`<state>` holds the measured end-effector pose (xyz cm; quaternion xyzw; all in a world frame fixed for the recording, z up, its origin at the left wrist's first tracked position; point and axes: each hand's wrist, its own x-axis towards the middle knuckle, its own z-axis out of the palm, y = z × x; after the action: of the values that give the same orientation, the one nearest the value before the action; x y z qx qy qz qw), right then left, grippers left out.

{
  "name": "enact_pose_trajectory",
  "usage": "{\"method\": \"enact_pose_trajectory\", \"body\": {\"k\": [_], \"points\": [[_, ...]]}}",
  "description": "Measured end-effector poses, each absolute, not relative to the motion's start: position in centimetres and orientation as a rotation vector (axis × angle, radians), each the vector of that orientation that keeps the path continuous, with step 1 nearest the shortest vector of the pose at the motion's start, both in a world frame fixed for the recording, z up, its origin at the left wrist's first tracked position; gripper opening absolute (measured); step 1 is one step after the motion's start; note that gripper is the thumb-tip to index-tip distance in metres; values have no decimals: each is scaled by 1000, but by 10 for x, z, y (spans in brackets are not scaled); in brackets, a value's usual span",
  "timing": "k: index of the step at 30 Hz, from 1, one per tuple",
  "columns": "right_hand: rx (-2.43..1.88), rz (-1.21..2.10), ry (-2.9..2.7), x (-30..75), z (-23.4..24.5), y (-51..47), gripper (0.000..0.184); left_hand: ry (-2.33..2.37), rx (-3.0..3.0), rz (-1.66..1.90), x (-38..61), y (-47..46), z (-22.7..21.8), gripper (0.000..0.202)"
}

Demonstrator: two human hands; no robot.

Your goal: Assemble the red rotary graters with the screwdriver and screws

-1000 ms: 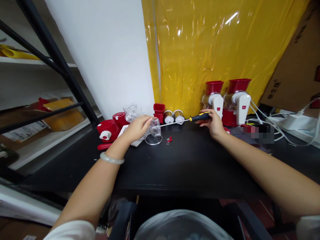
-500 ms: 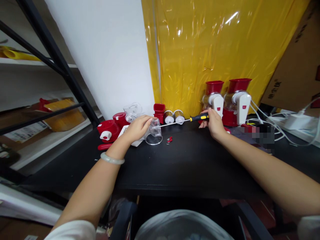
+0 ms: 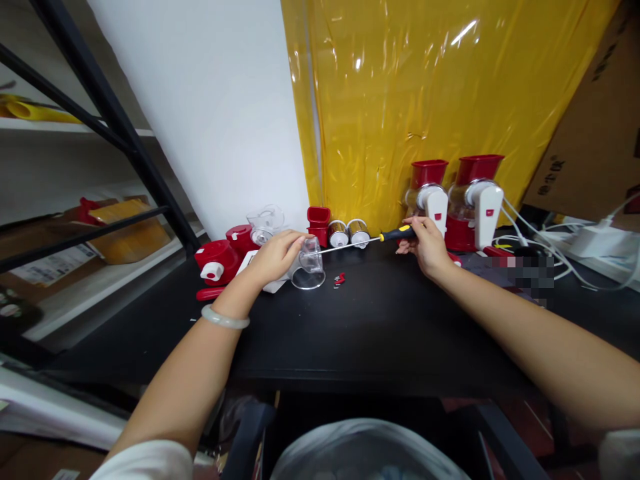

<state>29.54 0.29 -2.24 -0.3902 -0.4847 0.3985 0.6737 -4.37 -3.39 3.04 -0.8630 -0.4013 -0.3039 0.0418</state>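
Observation:
My left hand (image 3: 283, 256) is closed around a clear plastic housing (image 3: 309, 275), which rests on its side on the black table. In my right hand (image 3: 425, 247) is a screwdriver (image 3: 397, 233) with a black and yellow handle, gripped near the handle's end. Its long shaft points left, and the tip reaches the clear housing near my left fingertips; the exact contact spot is too small to make out. Small red parts (image 3: 341, 279) with tiny metal pieces lie on the table just right of the housing.
Red bases (image 3: 220, 259) and another clear housing (image 3: 266, 220) stand at the left. Behind are a red hopper (image 3: 319, 227) and metal grater drums (image 3: 359, 233). Two assembled red-and-white graters (image 3: 481, 200) stand at the right, near white cables and a power strip (image 3: 597, 241).
The fingers of my right hand have shifted slightly on the screwdriver handle. My left hand and the clear housing stay in place.

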Motion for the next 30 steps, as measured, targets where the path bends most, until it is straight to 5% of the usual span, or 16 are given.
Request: {"method": "enact_pose_trajectory", "body": {"k": [6, 14, 30], "points": [[-916, 758, -1145, 296, -30, 8, 46, -1218, -2635, -934, -44, -33, 30, 41], [-868, 932, -1038, 295, -31, 8, 30, -1230, -2640, -921, -44, -34, 31, 42], [-903, 881, -1126, 298, -25, 5, 32, -1231, -2633, -925, -44, -34, 30, 41]]}}
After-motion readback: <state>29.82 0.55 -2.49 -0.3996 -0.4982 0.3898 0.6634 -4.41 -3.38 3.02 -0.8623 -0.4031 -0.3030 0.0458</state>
